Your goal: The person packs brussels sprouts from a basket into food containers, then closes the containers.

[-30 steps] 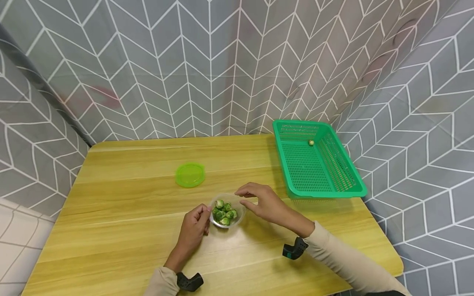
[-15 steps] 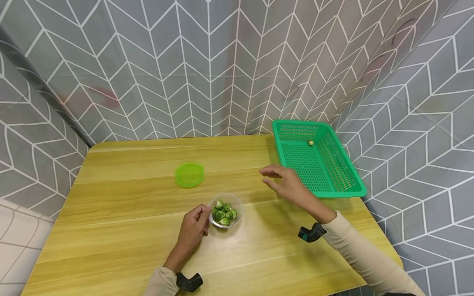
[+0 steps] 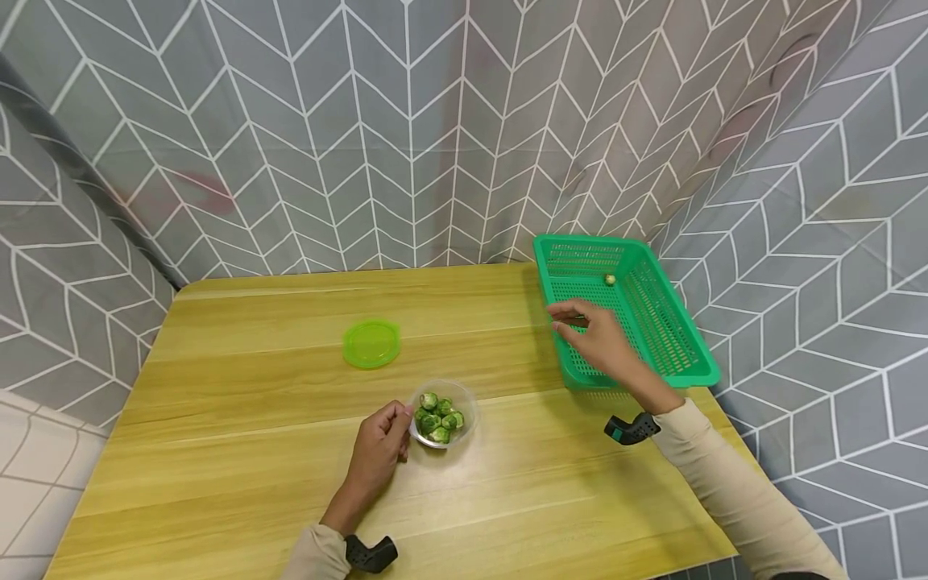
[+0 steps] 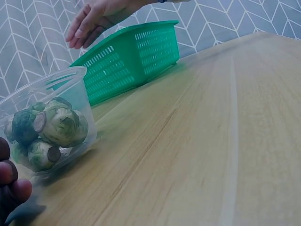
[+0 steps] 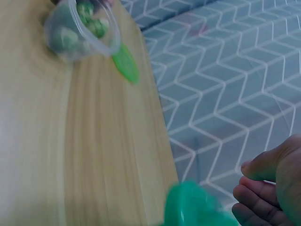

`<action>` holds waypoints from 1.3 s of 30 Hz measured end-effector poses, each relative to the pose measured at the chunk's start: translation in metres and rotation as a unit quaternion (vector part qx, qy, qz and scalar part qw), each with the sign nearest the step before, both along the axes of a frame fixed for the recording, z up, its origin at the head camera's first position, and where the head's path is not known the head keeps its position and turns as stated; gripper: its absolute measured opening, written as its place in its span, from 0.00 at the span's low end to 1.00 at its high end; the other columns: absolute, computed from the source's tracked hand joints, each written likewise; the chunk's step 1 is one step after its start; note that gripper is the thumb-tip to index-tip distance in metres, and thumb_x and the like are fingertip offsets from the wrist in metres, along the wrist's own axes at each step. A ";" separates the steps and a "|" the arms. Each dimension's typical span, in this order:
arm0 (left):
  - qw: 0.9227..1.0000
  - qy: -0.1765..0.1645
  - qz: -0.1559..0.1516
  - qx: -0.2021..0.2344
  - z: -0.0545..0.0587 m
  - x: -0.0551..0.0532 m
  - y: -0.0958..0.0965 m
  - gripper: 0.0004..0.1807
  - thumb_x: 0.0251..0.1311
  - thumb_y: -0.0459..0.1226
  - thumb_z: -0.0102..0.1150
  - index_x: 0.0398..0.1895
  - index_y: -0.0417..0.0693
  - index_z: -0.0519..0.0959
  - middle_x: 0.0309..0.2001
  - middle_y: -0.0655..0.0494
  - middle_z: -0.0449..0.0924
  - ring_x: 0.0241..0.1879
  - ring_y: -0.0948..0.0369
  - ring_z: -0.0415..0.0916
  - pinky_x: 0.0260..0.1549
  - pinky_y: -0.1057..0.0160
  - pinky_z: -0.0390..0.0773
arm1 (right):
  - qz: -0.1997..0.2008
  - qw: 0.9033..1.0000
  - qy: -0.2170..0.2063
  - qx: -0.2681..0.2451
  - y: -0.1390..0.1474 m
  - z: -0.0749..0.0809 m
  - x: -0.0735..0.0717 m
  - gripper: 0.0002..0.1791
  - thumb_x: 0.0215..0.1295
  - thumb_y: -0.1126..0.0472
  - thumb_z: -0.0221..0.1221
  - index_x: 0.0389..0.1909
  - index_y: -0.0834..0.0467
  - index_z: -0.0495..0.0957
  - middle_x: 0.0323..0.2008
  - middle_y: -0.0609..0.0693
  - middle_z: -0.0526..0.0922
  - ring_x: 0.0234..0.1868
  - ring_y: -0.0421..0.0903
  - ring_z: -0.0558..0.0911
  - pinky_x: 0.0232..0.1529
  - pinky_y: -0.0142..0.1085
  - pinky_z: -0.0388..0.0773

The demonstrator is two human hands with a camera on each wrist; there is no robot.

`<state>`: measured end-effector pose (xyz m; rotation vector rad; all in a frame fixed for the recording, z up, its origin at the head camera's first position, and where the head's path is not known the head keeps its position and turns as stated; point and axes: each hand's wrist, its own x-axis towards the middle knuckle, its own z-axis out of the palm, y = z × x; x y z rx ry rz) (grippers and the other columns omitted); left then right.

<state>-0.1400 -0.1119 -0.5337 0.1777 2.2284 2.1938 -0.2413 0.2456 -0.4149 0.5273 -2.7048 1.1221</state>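
Note:
A clear plastic tub [image 3: 470, 415] stands on the table with several Brussels sprouts [image 3: 438, 419] in it. My left hand [image 3: 380, 443] holds the tub's left rim, its fingers curled. In the left wrist view, only the tips of that hand's fingers [image 4: 14, 183] show beside the tub. Over the left side of a green plastic basket [image 3: 661, 322] hovers my right hand [image 3: 598, 337], fingers loosely bent and nothing in them. One more Brussels sprout [image 3: 610, 279] lies in the basket's far part. The right hand covers some of the basket's floor.
A lime-green lid [image 3: 371, 344] lies flat on the wooden table [image 3: 239, 419], behind and left of the tub. Grey patterned curtains [image 3: 406, 145] hang along the table's back and right sides. The basket stands at the back right corner.
My right hand has moved away from the tub, rightward and back, to above the basket. The left hand and the tub have stayed in place.

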 end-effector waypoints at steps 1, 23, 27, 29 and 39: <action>1.000 -0.001 0.001 0.001 -0.004 -0.001 0.000 0.18 0.76 0.35 0.50 0.23 0.39 0.69 0.15 0.39 0.64 0.13 0.48 0.66 0.13 0.59 0.75 | -0.007 1.000 -0.004 0.001 0.003 0.000 -0.002 0.15 0.69 0.66 0.64 0.55 0.61 0.81 0.51 0.58 0.84 0.52 0.55 0.83 0.53 0.49 0.81; 1.000 0.011 -0.010 0.009 -0.012 -0.002 -0.003 0.19 0.77 0.39 0.51 0.25 0.39 0.71 0.14 0.45 0.66 0.13 0.56 0.67 0.13 0.60 0.75 | -0.093 0.994 -0.034 0.050 0.077 -0.014 -0.061 0.19 0.73 0.63 0.60 0.60 0.66 0.76 0.54 0.67 0.81 0.55 0.65 0.80 0.52 0.57 0.79; 1.000 0.014 -0.017 0.006 -0.013 -0.003 -0.005 0.18 0.77 0.38 0.49 0.26 0.38 0.71 0.15 0.38 0.66 0.13 0.52 0.67 0.13 0.59 0.75 | -0.104 0.992 -0.039 0.060 0.085 -0.013 -0.073 0.20 0.74 0.62 0.59 0.61 0.68 0.75 0.55 0.69 0.80 0.57 0.66 0.78 0.53 0.59 0.76; 1.000 0.012 -0.019 0.004 -0.014 -0.004 -0.005 0.19 0.78 0.38 0.49 0.26 0.38 0.71 0.15 0.37 0.65 0.13 0.51 0.67 0.13 0.59 0.75 | -0.108 0.992 -0.038 0.061 0.087 -0.012 -0.079 0.20 0.74 0.62 0.59 0.61 0.69 0.75 0.55 0.69 0.80 0.57 0.67 0.78 0.53 0.60 0.76; 1.000 0.008 -0.012 0.004 -0.012 -0.003 -0.004 0.19 0.77 0.40 0.51 0.26 0.38 0.71 0.14 0.44 0.67 0.13 0.51 0.68 0.13 0.59 0.75 | -0.153 0.983 -0.081 0.062 0.107 -0.019 -0.106 0.23 0.76 0.61 0.56 0.66 0.68 0.70 0.61 0.71 0.75 0.60 0.67 0.75 0.58 0.60 0.74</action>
